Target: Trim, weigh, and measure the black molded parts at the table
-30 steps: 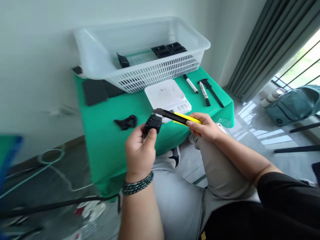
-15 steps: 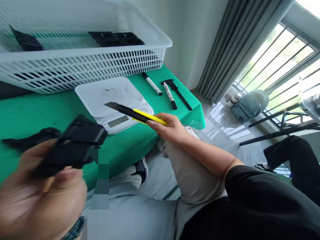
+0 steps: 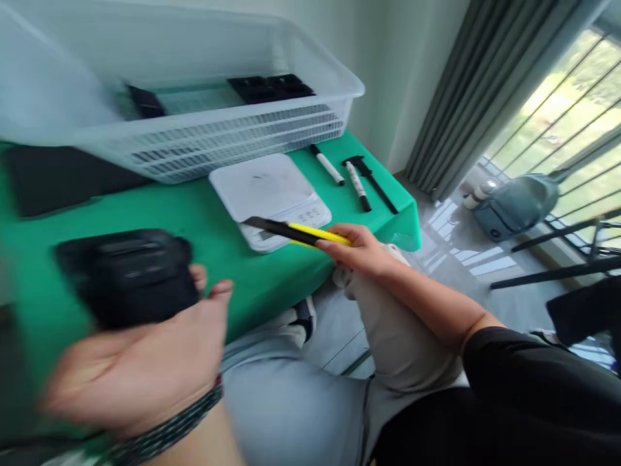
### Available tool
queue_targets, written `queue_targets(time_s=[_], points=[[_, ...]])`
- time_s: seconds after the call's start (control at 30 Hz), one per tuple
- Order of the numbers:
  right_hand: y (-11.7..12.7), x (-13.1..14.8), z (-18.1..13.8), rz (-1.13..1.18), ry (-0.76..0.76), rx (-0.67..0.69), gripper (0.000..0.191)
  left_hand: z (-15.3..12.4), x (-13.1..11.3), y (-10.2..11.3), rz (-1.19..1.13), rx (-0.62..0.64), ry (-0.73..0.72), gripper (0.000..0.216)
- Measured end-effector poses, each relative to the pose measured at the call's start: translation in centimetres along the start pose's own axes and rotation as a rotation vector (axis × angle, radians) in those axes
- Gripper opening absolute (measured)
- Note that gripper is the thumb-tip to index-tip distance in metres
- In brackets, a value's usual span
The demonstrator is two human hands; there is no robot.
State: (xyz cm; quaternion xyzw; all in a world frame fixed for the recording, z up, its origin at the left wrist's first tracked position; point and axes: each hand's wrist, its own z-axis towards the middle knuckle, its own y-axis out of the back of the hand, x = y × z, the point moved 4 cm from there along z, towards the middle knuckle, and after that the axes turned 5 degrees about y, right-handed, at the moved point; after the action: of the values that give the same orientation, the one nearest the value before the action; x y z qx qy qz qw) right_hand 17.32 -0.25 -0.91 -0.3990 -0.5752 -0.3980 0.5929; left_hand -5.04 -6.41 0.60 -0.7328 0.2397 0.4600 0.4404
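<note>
My left hand (image 3: 150,362), with a braided band at the wrist, is at the lower left over the green-covered table. It is closed on a black moulded plastic part (image 3: 140,278), smeared by motion; some fingers are hidden behind the part. My right hand (image 3: 356,249) grips a yellow and black utility knife (image 3: 301,233). Its blade is out and points left, above the front of a white kitchen scale (image 3: 266,188). The knife and the black part are well apart.
Behind the scale stands a white plastic basket (image 3: 233,139) with black moulded parts (image 3: 272,89) inside. Two markers (image 3: 330,168) and a black caliper (image 3: 381,188) lie to the right. A dark flat panel (image 3: 58,181) is at left. A backpack (image 3: 519,204) sits on the floor.
My left hand has turned over with the black part, now palm up and the part further left. The view has swung left. My right hand keeps its grip on the knife near the scale.
</note>
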Motion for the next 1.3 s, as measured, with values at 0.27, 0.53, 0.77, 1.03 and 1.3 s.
queue_targets(time_s=[0.27,0.53,0.77,1.03,1.3], points=[[0.5,-0.4,-1.0,-0.033,-0.010,-0.006,0.056,-1.4,0.8,0.0,-0.189,0.155,0.075,0.024],[-0.2,0.2,-1.3,-0.009,-0.028,0.027,0.058,-0.9,1.3,0.4,-0.152,0.106,0.090,0.045],[-0.4,0.2,-1.7,0.084,0.034,0.023,0.055,-0.4,1.6,0.5,0.359,0.138,-0.184,0.044],[0.0,0.3,-1.2,-0.180,0.020,0.005,0.051,-1.4,0.5,0.3,0.587,0.285,-0.385,0.043],[-0.3,0.1,-1.4,-0.155,0.019,0.055,0.052,-0.8,1.2,0.7,0.048,0.132,-0.132,0.046]])
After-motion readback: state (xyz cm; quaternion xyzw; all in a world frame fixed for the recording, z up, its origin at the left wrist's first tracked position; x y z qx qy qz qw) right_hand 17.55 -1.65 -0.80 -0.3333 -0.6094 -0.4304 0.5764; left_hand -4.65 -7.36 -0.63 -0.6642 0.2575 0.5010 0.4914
